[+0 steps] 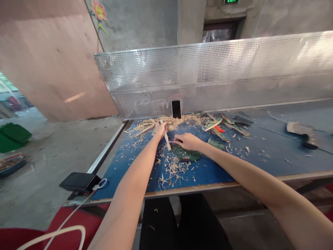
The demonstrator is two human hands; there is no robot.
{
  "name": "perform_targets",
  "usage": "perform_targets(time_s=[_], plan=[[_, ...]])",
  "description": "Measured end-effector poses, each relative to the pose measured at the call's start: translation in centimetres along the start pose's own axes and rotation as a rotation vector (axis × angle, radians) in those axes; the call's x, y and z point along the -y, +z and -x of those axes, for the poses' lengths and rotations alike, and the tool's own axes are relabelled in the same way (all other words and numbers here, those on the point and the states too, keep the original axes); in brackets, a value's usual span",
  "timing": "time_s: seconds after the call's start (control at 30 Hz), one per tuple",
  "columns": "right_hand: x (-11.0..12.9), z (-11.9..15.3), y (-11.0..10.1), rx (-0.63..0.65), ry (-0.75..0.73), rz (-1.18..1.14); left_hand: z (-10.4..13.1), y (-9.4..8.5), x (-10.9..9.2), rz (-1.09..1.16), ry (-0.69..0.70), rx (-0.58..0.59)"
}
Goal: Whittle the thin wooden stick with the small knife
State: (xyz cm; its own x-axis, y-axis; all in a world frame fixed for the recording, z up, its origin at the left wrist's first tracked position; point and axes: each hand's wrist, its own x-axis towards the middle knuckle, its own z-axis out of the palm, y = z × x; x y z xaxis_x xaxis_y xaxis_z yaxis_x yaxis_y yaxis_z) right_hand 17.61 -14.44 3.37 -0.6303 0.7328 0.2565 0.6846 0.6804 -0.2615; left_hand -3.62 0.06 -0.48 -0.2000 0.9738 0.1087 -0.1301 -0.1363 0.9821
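My left hand (160, 130) is closed around a pale strip of wood (167, 140), whose lower end points down toward me over the blue table. Closed on a slim carving knife (171, 141), my right hand (189, 141) is just to the right of the strip. The knife's tip meets or nearly meets the wood; its blade is too small to make out clearly. Curled wood shavings (177, 168) lie below both hands. Under my right wrist is a dark green piece of cloth or sheet (191, 155).
A phone (176, 109) leans upright against the perforated metal screen (221, 73). Shavings and wood strips (144, 130) lie at the back left, colourful scraps (218, 128) to the right. Farther right is a brown curved piece (301, 132). A black device (80, 181) with a white cable sits at the left corner.
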Motion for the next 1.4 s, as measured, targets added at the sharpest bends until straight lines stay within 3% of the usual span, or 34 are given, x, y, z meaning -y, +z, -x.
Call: perform_targets(time_s=[1.07, 1.4], plan=[[0.5, 0.0, -0.2, 0.007, -0.016, -0.025, 1.1, 0.2, -1.3, -0.008, -0.054, -0.016], [0.0, -0.1, 0.1, 0.026, -0.01, -0.085, 0.7, 0.1, -0.9, -0.022, -0.055, -0.016]])
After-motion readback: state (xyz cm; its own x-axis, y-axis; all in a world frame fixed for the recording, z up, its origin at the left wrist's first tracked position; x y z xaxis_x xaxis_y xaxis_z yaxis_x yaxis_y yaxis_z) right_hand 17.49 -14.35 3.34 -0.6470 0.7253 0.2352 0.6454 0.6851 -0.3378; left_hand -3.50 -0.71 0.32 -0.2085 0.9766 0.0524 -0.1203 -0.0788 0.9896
